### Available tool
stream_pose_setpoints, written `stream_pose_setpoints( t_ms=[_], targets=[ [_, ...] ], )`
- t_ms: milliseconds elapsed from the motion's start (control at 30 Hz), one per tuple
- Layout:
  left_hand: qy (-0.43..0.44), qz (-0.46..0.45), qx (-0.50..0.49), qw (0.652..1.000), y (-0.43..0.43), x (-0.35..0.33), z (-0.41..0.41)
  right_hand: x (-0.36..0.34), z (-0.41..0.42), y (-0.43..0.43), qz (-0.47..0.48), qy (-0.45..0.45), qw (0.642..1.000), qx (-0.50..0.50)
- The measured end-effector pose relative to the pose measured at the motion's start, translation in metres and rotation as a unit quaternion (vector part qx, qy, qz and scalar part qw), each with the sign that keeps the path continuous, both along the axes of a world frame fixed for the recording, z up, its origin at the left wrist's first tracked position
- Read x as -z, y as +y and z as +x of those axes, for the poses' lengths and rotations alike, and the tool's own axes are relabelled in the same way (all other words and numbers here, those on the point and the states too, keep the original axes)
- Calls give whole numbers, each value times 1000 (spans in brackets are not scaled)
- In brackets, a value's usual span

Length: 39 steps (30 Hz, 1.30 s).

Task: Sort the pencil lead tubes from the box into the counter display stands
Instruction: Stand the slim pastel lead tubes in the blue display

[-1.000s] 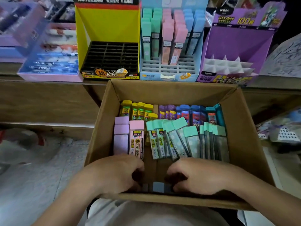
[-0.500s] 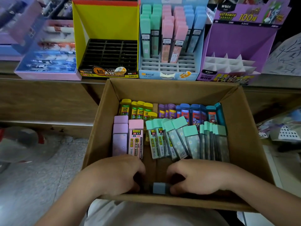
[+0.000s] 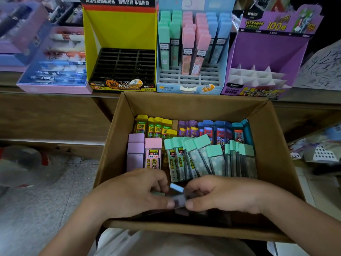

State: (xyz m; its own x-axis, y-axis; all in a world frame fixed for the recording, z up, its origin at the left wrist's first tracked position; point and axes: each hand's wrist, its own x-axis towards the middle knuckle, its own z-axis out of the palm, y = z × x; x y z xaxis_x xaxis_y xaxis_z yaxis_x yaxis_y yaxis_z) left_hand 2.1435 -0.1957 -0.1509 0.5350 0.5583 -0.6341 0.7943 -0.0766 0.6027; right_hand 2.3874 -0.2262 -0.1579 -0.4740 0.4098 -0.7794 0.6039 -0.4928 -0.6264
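An open cardboard box (image 3: pixel 271 145) holds rows of pencil lead tubes: yellow (image 3: pixel 155 126), purple (image 3: pixel 188 129), blue (image 3: pixel 215 130), teal-capped (image 3: pixel 206 156) and pink and lilac (image 3: pixel 145 154). At the box's near end my left hand (image 3: pixel 129 193) and my right hand (image 3: pixel 225 193) meet over a small bunch of tubes (image 3: pixel 178 195), a blue-capped one on top, fingers of both closed on them. On the counter behind stand a yellow display with an empty black grid (image 3: pixel 125 65), a light-blue display partly filled with pastel tubes (image 3: pixel 190 78) and a purple display with white dividers (image 3: pixel 258 78).
A pink tray of pens (image 3: pixel 53 71) lies left of the yellow display. The wooden counter front (image 3: pixel 46 115) runs behind the box. Grey tiled floor (image 3: pixel 46 191) shows at the left. Packaged goods (image 3: pixel 321 150) sit at the right.
Both hands have lifted slightly from the box's near end, bringing a few tubes up between the fingertips; the blue-capped tube now shows clearly between them.
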Motion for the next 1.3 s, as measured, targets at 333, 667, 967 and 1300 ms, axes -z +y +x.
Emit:
stream_pose_setpoints(
  t_ms=[333,667,967,1300],
  targets=[
    [-84,99,-146,981,17,-13,6,-17,7,14,-93,151,964,199],
    [-240,99,-361,896,32,-23,21,-27,-4,25,-65,225,899,371],
    [-377,-222,-430,789,12,-18,45,-25,-18,34,-17,269,861,431],
    [-401,-176,-505,744,7,-14,65,-21,-26,33,-24,271,851,448]
  ],
)
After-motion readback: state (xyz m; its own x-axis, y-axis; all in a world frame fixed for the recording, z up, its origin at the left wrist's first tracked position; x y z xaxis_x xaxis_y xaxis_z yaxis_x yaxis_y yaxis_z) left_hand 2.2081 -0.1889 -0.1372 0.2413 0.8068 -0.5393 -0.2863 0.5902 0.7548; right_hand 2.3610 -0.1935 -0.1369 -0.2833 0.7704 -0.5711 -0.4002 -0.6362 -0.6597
